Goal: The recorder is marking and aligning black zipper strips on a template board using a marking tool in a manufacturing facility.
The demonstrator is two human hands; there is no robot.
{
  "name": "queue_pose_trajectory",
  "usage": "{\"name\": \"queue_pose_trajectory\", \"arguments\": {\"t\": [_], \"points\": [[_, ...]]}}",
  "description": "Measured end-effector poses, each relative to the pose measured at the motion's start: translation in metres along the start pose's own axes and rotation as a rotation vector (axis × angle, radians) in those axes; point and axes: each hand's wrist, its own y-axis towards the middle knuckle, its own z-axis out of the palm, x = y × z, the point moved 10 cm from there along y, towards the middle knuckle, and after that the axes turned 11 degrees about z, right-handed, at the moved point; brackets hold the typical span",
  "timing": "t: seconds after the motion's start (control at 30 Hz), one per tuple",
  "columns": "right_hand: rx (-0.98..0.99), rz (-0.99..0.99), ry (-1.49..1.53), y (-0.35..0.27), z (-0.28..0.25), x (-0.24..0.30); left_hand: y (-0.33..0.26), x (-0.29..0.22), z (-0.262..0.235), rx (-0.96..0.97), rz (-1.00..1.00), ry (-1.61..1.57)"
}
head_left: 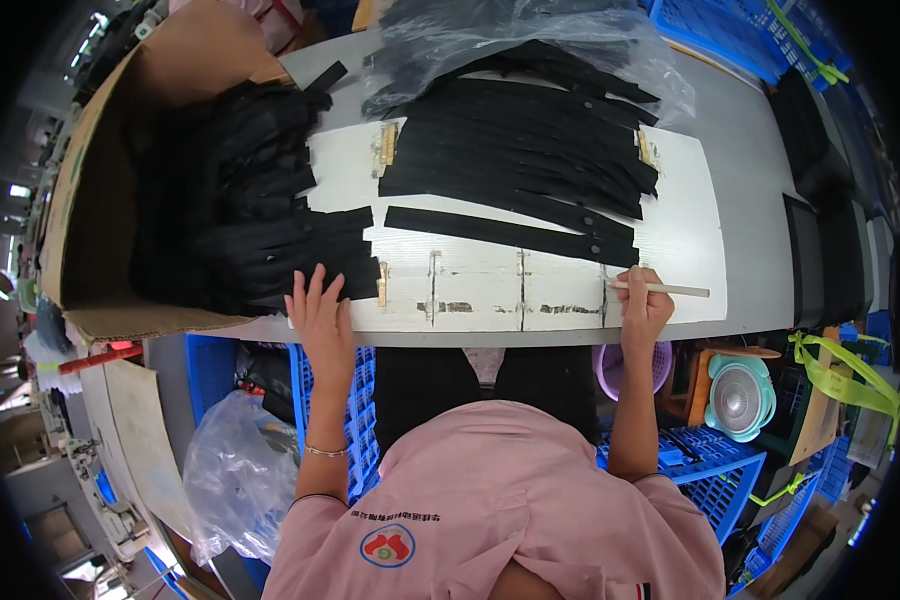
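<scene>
My left hand [319, 308] lies flat with fingers spread on the near end of a pile of black fabric strips [260, 250] at the left of a white board [490, 290]. My right hand [644, 300] grips a thin pale marking stick [670, 289] whose tip rests on the board's near right part. One single black strip [510, 236] lies across the board just beyond both hands. Farther back sits a stack of black strips [520, 150], fanned over the board.
An open cardboard box [100, 200] stands at the left, with black strips hanging from it. Clear plastic wrap [490, 40] lies at the back. Blue crates [710, 460], a plastic bag [230, 470], a small teal fan [740, 395] and a purple basket sit under the table.
</scene>
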Motion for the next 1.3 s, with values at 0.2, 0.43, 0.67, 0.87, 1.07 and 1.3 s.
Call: {"name": "queue_pose_trajectory", "arguments": {"t": [0.2,0.43,0.67,0.87,1.07,1.3], "points": [[-0.026,0.078,0.025,-0.002,0.000,-0.001,0.014,0.010,-0.005,-0.030,0.063,-0.063],[-0.055,0.106,0.034,-0.001,0.000,-0.003,0.022,0.018,-0.006,-0.037,0.030,-0.158],[-0.115,0.116,0.004,-0.001,-0.003,-0.007,0.028,0.001,-0.016,-0.064,0.100,-0.263],[-0.175,0.115,-0.019,-0.002,-0.007,-0.006,0.043,-0.092,0.022,0.047,0.334,-0.533],[-0.140,0.067,0.005,-0.003,0.002,0.014,0.042,-0.174,0.082,0.141,0.341,-0.695],[-0.038,0.057,0.044,-0.007,0.004,0.007,0.052,-0.211,0.097,0.126,0.360,-0.664]]}}
